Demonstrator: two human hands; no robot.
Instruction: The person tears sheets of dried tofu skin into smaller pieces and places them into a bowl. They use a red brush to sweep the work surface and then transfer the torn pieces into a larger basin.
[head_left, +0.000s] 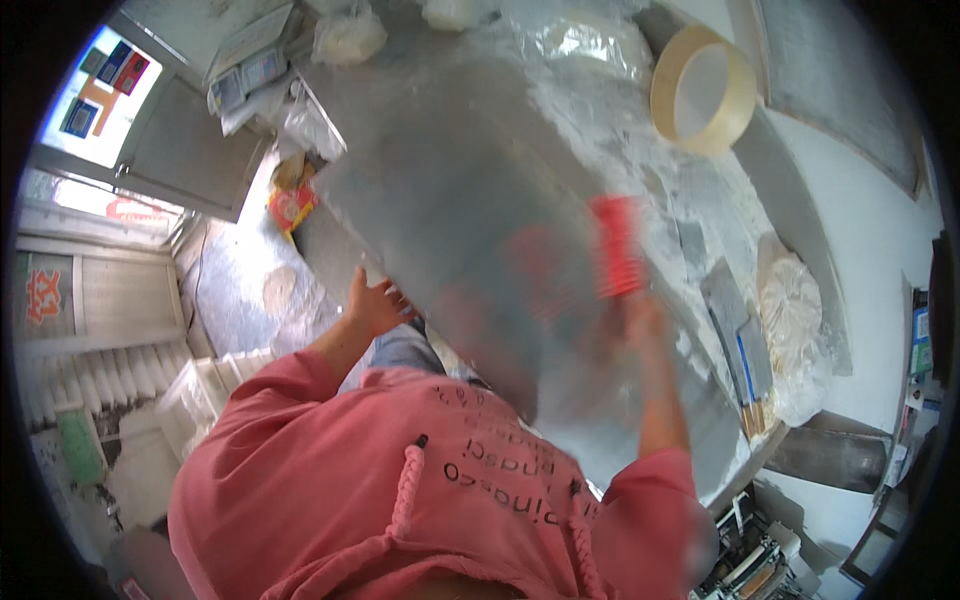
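My right hand (645, 319) is closed on the handle of a red brush (619, 246), blurred by motion, over the grey metal worktop (450, 172). Flour lies along the worktop's far right side. Near the left edge of the worktop, my left hand (379, 301) is held with its fingers apart and nothing in it.
A round sieve (701, 90) stands at the upper right. Flat-bladed tools (735, 337) lie by a plastic bag of pale contents (791, 315). Digital scales (251, 56) sit at the upper left, with plastic bags (349, 34) nearby. A machine (765, 562) is at the lower right.
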